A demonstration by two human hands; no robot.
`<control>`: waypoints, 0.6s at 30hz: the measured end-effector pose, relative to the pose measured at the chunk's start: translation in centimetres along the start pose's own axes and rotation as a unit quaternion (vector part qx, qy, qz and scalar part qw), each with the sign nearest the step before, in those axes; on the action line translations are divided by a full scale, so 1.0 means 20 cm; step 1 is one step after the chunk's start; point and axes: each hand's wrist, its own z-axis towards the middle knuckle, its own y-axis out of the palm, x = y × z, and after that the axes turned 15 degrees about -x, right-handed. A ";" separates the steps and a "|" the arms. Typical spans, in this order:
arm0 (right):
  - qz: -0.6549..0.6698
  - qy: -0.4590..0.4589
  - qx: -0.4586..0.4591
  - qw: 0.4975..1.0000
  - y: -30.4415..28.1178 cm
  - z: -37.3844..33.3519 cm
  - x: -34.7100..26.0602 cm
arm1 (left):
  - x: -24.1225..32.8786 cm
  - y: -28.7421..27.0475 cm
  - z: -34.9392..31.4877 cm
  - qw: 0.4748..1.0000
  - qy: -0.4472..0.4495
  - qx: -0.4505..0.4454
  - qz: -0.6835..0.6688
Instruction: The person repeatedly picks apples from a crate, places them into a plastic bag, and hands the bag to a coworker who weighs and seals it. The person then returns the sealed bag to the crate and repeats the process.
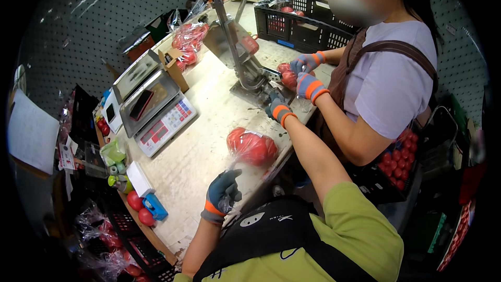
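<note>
My left hand [223, 194], in a grey glove with an orange cuff, is closed on the gathered neck of a clear plastic bag of tomatoes [253, 146]. The bag's full end rests on the worktable near its front edge. My right hand [278, 109], gloved alike, is at the base of a metal bench machine [250, 76] with a long upright lever. Its fingers blend into the dark metal, so I cannot make out their grip. Across from me, a co-worker's gloved hands [309, 76] hold another bag of tomatoes [287, 75] beside the machine.
A digital scale [162, 110] with a dark phone [141, 105] on its pan stands to the left. Bagged tomatoes [189, 39] lie behind it. Black crates [292, 31] stand at the back. Loose tomatoes [134, 201] and a blue tape dispenser [155, 207] sit along the left edge.
</note>
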 end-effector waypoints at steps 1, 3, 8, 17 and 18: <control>0.002 0.008 0.000 1.000 -0.02 -0.02 0.00 | 0.00 0.00 0.01 1.000 0.001 -0.011 0.013; -0.095 -0.025 0.031 0.995 -0.04 -0.09 -0.03 | 0.00 0.00 0.02 0.999 0.006 -0.016 0.046; -0.263 -0.044 0.007 0.964 -0.04 -0.63 -0.38 | 0.03 -0.02 0.01 0.999 0.002 -0.025 0.046; -0.076 -0.106 0.085 0.988 0.13 -1.15 -0.16 | 0.07 0.01 0.03 1.000 -0.027 -0.004 0.011; -0.165 -0.131 0.126 0.969 0.15 -1.17 -0.15 | 0.08 0.03 0.04 0.999 -0.040 0.007 -0.027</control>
